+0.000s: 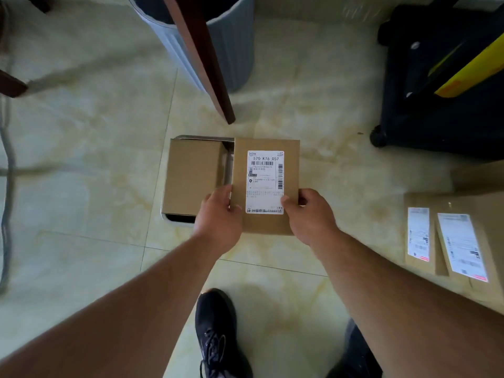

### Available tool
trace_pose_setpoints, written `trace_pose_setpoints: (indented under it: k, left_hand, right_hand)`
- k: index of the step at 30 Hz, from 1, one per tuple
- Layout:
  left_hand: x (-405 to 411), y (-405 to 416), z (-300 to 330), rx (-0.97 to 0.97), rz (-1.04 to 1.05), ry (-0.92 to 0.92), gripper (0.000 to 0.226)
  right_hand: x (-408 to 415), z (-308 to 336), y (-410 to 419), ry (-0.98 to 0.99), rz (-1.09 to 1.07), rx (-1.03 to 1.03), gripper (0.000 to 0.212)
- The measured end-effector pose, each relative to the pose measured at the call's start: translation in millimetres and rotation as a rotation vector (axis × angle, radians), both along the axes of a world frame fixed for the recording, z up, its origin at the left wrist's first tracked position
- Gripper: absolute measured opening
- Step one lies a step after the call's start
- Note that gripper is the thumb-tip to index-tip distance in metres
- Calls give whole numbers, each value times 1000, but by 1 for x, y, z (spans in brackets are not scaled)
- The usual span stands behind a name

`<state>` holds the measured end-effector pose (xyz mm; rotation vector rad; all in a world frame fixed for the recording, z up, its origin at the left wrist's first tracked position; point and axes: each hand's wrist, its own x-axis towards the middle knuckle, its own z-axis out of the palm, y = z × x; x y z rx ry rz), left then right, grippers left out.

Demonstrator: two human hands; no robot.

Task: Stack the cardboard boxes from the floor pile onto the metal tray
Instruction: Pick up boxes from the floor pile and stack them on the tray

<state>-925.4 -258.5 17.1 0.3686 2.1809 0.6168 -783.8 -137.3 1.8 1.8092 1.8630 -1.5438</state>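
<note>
A flat brown cardboard box with a white shipping label (266, 170) is held over the right part of the metal tray (174, 220) on the floor. My left hand (221, 216) grips the box's near left edge, and my right hand (311, 214) grips its near right edge. A plain cardboard box (192, 175) lies in the tray's left part; only the tray's rim and a strip of its inside show. The floor pile (452, 236) of labelled boxes lies at the right edge of the view.
A grey ribbed bin (226, 50) and a dark wooden table leg (207, 64) stand just beyond the tray. A black wheeled case (425, 91) is at the far right. A grey cable (8, 186) runs down the left. My black shoe (215, 331) is below the hands.
</note>
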Motion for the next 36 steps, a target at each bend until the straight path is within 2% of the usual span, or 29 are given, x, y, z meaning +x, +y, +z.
trace_pose_setpoints:
  k: [2,6,12,16,21,28,32,36]
  left_hand:
    - [-13,1,-10,-25,15,-37,56]
    - [-33,5,-36,-84,33,-88,54]
    - [-45,10,-61,-141,14,-148,76]
    - [-45,13,-70,-160,-24,-141,60]
    - [-42,16,-67,-167,-28,-157,66]
    - [-41,18,-53,-187,-58,-120,46]
    - [-40,19,-45,-193,-36,-110,49]
    - [-34,17,-30,-173,-27,-87,57]
  right_hand:
    - [-10,-19,-2,-25,22,8,32]
    - [-27,-50,-7,-54,38,10,32]
    - [-41,-80,-7,-70,61,-7,34]
    - [-44,-88,-5,-83,80,-6,32]
    - [-45,-91,-5,-93,91,-8,34]
    - [-48,-88,-7,-92,96,-25,32]
    - [-48,-83,-6,-106,122,-32,32]
    - [-38,-67,0,-137,81,-38,49]
